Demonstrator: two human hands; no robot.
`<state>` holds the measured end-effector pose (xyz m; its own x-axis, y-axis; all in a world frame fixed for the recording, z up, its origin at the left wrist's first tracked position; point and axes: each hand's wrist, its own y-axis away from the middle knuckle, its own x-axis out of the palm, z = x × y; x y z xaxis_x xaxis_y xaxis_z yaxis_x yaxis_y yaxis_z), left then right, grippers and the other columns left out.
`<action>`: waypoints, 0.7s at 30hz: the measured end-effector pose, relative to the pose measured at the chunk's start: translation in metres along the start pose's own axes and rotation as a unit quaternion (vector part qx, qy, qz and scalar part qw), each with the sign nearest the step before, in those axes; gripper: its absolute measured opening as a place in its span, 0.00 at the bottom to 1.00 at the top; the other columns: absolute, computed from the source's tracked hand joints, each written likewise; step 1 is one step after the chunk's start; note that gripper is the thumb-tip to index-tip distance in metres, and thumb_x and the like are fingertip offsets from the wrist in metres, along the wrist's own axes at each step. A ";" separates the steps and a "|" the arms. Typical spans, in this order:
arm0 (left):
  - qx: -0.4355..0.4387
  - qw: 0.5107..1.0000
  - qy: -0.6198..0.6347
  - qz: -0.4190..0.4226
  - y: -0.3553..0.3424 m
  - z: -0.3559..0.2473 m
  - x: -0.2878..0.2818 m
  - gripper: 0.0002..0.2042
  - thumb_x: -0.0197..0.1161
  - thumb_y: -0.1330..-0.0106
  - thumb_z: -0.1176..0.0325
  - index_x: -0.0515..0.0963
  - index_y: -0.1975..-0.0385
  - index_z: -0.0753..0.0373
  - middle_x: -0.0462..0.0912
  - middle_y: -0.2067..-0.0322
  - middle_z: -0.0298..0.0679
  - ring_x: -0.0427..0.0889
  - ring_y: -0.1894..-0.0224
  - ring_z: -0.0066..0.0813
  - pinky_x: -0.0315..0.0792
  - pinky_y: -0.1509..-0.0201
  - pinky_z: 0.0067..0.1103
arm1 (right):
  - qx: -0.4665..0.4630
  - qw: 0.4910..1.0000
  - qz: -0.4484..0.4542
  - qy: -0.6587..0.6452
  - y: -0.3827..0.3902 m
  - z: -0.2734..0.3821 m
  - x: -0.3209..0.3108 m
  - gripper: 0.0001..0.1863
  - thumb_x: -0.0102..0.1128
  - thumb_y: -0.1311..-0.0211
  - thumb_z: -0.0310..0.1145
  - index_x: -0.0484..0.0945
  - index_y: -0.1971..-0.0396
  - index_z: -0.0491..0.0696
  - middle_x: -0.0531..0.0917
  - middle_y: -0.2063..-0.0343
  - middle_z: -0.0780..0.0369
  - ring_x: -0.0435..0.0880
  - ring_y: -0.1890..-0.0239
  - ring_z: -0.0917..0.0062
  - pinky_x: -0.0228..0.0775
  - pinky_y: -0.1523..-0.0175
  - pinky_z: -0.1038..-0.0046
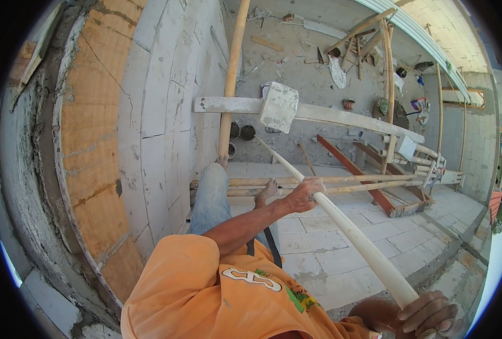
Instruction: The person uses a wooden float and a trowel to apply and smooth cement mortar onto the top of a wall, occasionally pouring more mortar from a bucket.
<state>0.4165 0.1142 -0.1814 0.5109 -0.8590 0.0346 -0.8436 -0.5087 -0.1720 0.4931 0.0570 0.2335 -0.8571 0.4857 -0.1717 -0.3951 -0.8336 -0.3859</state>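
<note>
A long pale pole point(347, 226) slants from the lower right toward dark buckets point(247, 132) below, where its thin far end overlaps one of them; I cannot tell if it touches. My left hand point(306, 194) grips the pole near its middle, arm across my body. My right hand point(427, 313) wraps round its thicker near end at the lower right. My bare feet point(262, 195) are among horizontal bamboo poles point(375, 186) beside an upright bamboo pole point(231, 68).
A block wall with an orange-brown panel point(90, 141) runs along the left. A plank point(353, 118) with a spattered board point(279, 107) crosses the scaffold. Below lie a debris-strewn floor point(296, 62), reddish beams point(347, 164) and more bamboo supports. Another block wall point(460, 135) stands at the right.
</note>
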 end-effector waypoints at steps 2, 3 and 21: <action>-0.008 1.000 0.000 0.004 0.000 -0.004 0.000 0.09 0.66 0.54 0.77 0.76 0.72 0.62 0.75 0.69 0.42 0.74 0.58 0.47 0.66 0.51 0.33 | 0.007 1.000 0.014 0.002 0.001 0.004 -0.005 0.14 0.55 0.36 0.30 0.68 0.52 0.46 0.68 0.79 0.64 0.70 0.81 0.75 0.74 0.78 0.70; 0.005 1.000 -0.001 -0.006 0.000 -0.006 0.003 0.09 0.66 0.54 0.77 0.75 0.73 0.62 0.74 0.70 0.42 0.74 0.59 0.46 0.66 0.51 0.33 | 0.006 1.000 0.016 0.000 0.001 0.006 -0.004 0.14 0.55 0.36 0.30 0.68 0.52 0.46 0.68 0.79 0.64 0.70 0.81 0.75 0.74 0.78 0.70; 0.030 0.999 0.008 -0.035 -0.013 -0.048 0.028 0.08 0.65 0.55 0.78 0.75 0.74 0.62 0.73 0.72 0.40 0.73 0.62 0.43 0.64 0.55 0.33 | -0.065 0.994 0.035 -0.078 -0.015 0.036 -0.025 0.06 0.55 0.45 0.28 0.70 0.80 0.48 0.67 0.89 0.68 0.64 0.91 0.82 0.63 0.88 0.79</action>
<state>0.4341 0.0939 -0.1305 0.5653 -0.8224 0.0642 -0.7941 -0.5637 -0.2274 0.5080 0.0481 0.2766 -0.9256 0.3732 -0.0630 -0.2959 -0.8174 -0.4942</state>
